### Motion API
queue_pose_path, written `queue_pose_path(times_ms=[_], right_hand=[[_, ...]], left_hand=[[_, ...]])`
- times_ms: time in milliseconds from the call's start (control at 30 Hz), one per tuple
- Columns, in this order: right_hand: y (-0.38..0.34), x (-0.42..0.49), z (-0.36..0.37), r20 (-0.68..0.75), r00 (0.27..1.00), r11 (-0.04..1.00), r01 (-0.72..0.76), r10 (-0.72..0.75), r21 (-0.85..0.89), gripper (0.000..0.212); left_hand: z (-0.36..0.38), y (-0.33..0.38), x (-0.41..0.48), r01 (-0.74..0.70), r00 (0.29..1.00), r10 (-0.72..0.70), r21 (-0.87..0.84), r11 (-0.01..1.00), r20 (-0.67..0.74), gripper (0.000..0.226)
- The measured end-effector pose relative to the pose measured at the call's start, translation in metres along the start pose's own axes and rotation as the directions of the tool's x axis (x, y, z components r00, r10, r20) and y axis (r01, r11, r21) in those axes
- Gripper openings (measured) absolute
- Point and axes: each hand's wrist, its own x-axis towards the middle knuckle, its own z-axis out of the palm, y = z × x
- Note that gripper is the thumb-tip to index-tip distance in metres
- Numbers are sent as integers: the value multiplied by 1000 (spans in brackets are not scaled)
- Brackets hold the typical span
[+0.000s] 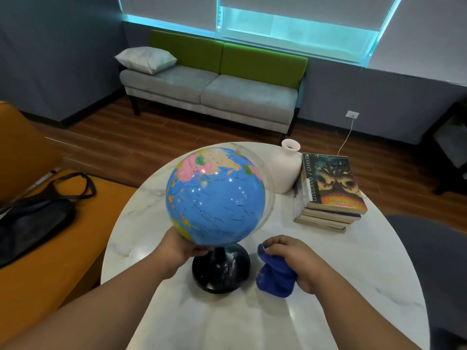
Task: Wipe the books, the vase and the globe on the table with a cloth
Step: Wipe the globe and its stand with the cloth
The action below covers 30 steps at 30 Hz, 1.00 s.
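Marble bench (227, 324) carries everything: left grip (180, 248) grasps the globe (214, 195), right grip (290, 258) clutches the cloth (274, 279) (bunched); vase (286, 168) and books (331, 190) probably unwiped.

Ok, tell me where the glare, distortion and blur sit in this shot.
Head view: small white glare spots dot the globe and a soft sheen lies on the table; the window glows cyan and washed out, and the wide lens slants its frame; focus is good, since the top title on the books reads clearly and the cloth shows its folds.
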Motion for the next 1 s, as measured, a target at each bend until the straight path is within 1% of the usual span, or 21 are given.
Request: queue_pose_path(times_ms=[67,100,167,233,300,333,367,400,467,533,600,633,667,733,767,833,867,900,933,967,1000], right_hand=[[-3,0,14,-32,998,998,49,-50,-36,18],[-5,0,22,-66,991,990,107,-114,-92,18],[-6,2,39,-115,949,923,251,-295,-292,19],[-7,2,56,-71,912,834,337,-405,-436,26],[-2,2,66,121,915,765,389,-384,-513,32],[2,5,68,220,909,701,413,-354,-581,31],[3,8,68,277,904,627,426,-326,-652,30],[4,10,65,271,917,585,396,-293,-707,29],[6,14,60,215,944,570,323,-249,-756,33],[4,20,59,161,945,552,300,-286,-778,35],[2,21,64,99,936,590,293,-338,-753,32],[2,21,67,135,915,576,348,-380,-740,32],[1,19,69,206,897,550,406,-391,-730,33],[3,20,67,323,878,492,468,-353,-734,34],[3,24,64,315,895,480,437,-316,-761,35],[3,34,59,195,949,496,298,-249,-816,35],[1,36,58,137,962,498,240,-235,-834,34],[1,37,61,122,963,501,230,-239,-834,34],[1,34,65,146,954,498,263,-262,-827,36],[3,33,68,189,940,504,315,-285,-805,42],[9,35,70,246,923,488,368,-297,-792,50]], left_hand=[[-5,-2,-2,-7,1000,7,-9,1000,19,39],[-6,-4,-3,-9,1000,9,-10,1000,22,41],[-8,-5,-5,-17,1000,17,12,1000,24,39],[-8,-6,-6,-24,1000,24,26,999,8,32],[-8,-9,-6,-15,1000,15,0,1000,-14,29],[-7,-10,-7,-12,1000,12,-14,1000,-25,29],[-6,-10,-7,-18,999,17,-21,1000,-37,32],[-4,-9,-8,-28,999,27,-31,999,-42,38],[1,-7,-11,-51,998,49,-58,997,-41,44],[3,-6,-14,-51,998,48,-75,996,-36,44],[0,-6,-11,-35,999,34,-26,999,-30,39],[-2,-7,-10,-25,999,25,6,1000,-26,33],[-4,-8,-8,-17,1000,18,30,999,-23,27],[-6,-9,-7,-9,1000,10,47,999,-14,24],[-6,-10,-7,-6,1000,6,46,999,-14,24],[-7,-12,-8,7,1000,-6,33,999,-20,26],[-9,-14,-8,6,1000,-6,24,1000,-18,32],[-11,-14,-8,10,1000,-10,23,1000,-7,39],[-13,-15,-8,16,1000,-16,29,999,7,43],[-16,-15,-8,24,1000,-25,33,999,18,43],[-18,-15,-7,29,999,-30,35,999,25,40]])
